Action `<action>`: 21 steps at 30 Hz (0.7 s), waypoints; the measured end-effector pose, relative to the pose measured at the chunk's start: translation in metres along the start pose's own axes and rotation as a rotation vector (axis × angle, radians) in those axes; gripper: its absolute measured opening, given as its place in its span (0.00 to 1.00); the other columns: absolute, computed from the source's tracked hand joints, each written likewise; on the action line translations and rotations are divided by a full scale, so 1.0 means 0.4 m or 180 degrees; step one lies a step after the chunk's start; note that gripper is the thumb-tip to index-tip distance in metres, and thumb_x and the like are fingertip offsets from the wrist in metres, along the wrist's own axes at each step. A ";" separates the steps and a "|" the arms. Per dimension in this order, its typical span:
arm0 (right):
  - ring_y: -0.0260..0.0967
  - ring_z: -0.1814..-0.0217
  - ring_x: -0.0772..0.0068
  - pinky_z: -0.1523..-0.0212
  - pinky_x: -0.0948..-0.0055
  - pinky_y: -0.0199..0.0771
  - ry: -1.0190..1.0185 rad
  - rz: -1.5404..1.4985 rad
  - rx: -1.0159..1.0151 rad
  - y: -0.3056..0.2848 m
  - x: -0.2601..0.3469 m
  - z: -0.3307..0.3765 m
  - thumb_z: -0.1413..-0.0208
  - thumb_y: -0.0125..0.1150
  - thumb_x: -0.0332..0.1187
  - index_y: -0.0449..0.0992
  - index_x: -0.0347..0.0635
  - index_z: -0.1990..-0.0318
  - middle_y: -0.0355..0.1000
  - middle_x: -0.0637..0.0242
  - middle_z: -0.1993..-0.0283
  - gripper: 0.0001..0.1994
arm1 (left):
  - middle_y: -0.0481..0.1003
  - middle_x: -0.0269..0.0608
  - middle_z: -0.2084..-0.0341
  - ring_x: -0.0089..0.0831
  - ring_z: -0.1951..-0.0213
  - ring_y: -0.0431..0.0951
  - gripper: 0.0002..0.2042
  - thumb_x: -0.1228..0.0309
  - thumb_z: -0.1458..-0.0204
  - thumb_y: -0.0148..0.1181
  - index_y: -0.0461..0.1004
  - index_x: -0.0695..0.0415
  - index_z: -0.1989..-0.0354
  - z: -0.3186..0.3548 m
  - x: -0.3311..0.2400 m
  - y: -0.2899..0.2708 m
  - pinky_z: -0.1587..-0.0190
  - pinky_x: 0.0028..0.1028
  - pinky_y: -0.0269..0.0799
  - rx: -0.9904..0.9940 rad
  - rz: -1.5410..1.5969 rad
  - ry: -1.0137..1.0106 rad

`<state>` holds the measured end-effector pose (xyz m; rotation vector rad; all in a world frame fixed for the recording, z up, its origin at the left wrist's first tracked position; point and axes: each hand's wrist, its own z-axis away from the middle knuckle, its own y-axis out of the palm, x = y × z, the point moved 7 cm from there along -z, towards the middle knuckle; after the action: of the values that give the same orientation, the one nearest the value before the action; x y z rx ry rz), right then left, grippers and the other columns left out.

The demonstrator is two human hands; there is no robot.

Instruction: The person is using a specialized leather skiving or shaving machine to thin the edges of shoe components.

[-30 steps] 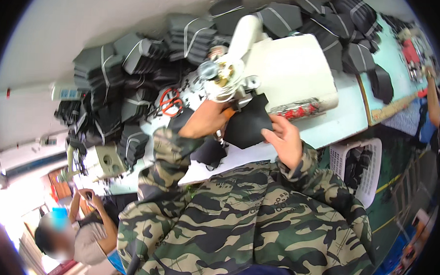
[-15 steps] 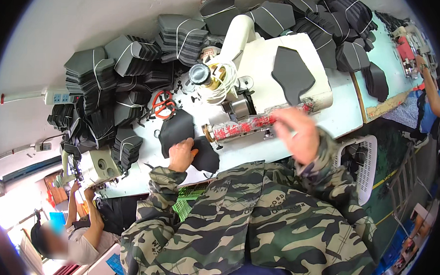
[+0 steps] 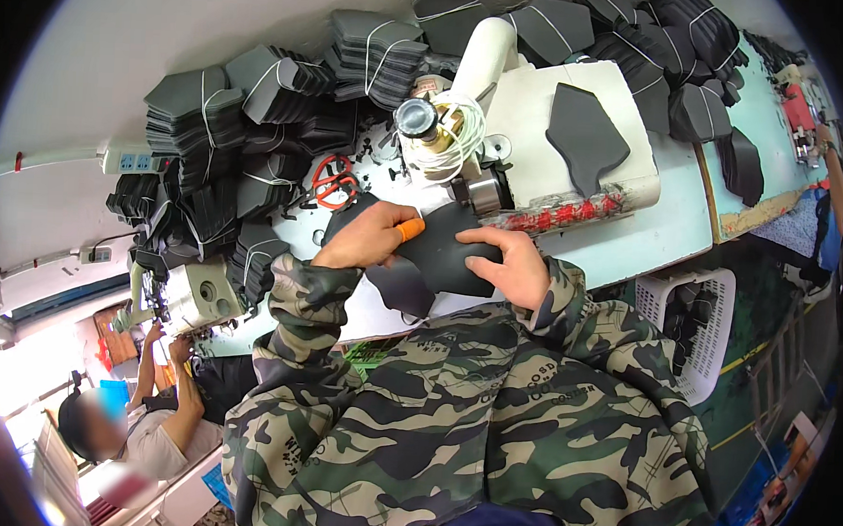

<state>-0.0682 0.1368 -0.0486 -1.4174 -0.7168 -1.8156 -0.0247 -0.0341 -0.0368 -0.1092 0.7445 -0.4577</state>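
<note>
Black panel between the hands — left hand grasping its left edge, right hand its right. Farther right, white perforated basket — dark pieces inside.

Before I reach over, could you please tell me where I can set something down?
The worktable looks bare between the right end of the cream machine and the brown table joint, and in a narrow strip before the machine. Left and middle are crowded: bundled stacks, scissors, and the dark piece at the left hand and right hand.
</note>
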 end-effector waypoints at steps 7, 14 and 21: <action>0.70 0.58 0.73 0.57 0.76 0.70 -0.0264 0.0225 -0.0430 -0.044 0.032 0.063 0.53 0.58 0.22 0.73 0.34 0.53 0.73 0.59 0.61 0.16 | 0.75 0.45 0.74 0.33 0.73 0.73 0.12 0.70 0.49 0.57 0.73 0.61 0.57 -0.089 -0.110 -0.026 0.66 0.31 0.69 -0.0368 -0.0585 0.0953; 0.71 0.67 0.55 0.66 0.68 0.70 -0.1223 0.2334 -0.0904 -0.171 0.277 0.014 0.54 0.56 0.22 0.75 0.39 0.61 0.71 0.58 0.67 0.11 | 0.76 0.50 0.71 0.52 0.66 0.76 0.17 0.67 0.47 0.53 0.67 0.57 0.49 -0.043 -0.132 0.015 0.61 0.41 0.71 -0.0734 -0.1663 0.0291; 0.71 0.66 0.79 0.65 0.78 0.72 0.0767 -0.0368 0.0483 -0.021 0.051 0.105 0.55 0.61 0.24 0.71 0.37 0.54 0.71 0.64 0.62 0.17 | 0.73 0.33 0.76 0.22 0.80 0.75 0.12 0.63 0.39 0.45 0.70 0.60 0.62 0.026 0.013 0.149 0.81 0.22 0.71 -0.0021 0.2193 0.0238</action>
<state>-0.0539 0.1706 -0.0186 -1.0568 -0.8051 -1.9352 0.0071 0.0162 -0.0476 0.1589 0.8049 0.1984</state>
